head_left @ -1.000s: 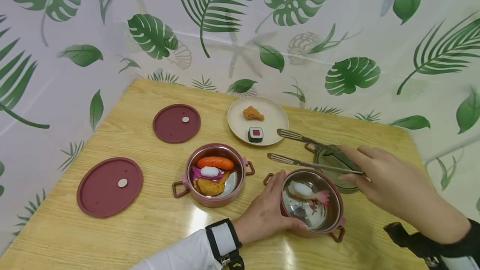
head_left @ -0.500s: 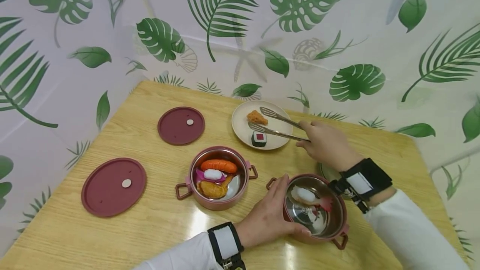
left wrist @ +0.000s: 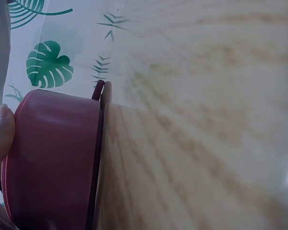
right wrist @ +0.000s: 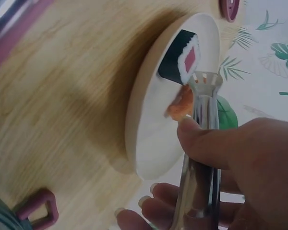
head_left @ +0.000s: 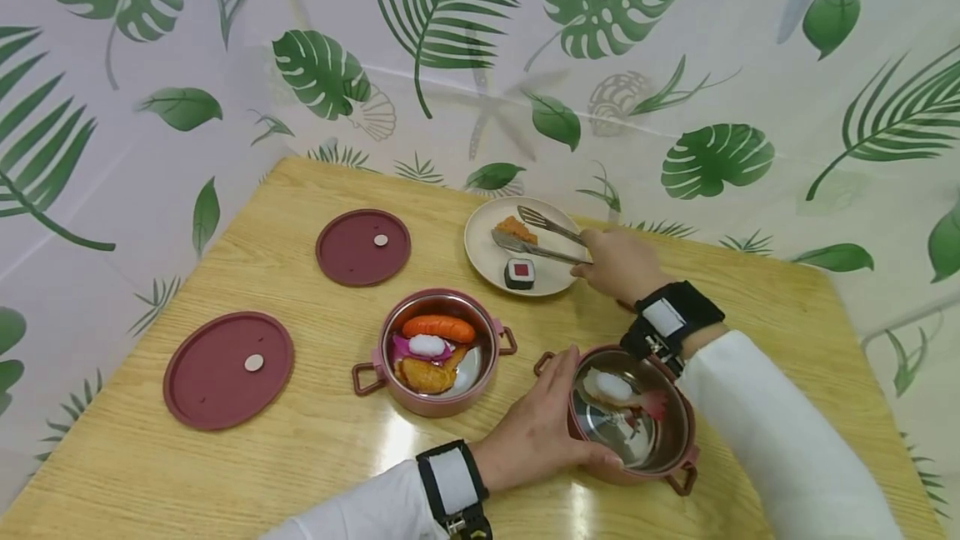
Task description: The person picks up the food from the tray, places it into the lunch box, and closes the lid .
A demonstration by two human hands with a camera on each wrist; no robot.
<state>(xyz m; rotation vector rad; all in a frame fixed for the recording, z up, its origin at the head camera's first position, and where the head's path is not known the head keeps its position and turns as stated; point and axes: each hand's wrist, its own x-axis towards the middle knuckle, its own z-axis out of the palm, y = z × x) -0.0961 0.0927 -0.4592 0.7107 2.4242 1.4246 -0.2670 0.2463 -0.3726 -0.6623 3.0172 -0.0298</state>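
Note:
My right hand (head_left: 622,262) grips metal tongs (head_left: 555,254) over a cream plate (head_left: 482,250). The tong heads stand on either side of a toy fried chicken drumstick (head_left: 514,228). A toy sushi roll (head_left: 520,272) with a red centre sits on the plate nearer to me. Farther right, my left hand (head_left: 531,432) holds a pink pot (head_left: 676,438) by its side, thumb at the near rim. Inside lies a toy shrimp sushi (head_left: 611,387). In the right wrist view, the thumb presses the tongs from above, with fingertips showing beyond them.
Left of the held pot stands another pink pot (head_left: 438,408) with a toy sausage (head_left: 439,327), a white-and-purple piece (head_left: 426,346) and fried chicken (head_left: 427,376). Two maroon lids (head_left: 363,261) lie on the left. A leaf-print cloth (head_left: 480,107) rises behind the table.
My right hand has carried the tongs leftward from the right side to the plate, and their heads have closed in around the drumstick. The left hand stays on the pot.

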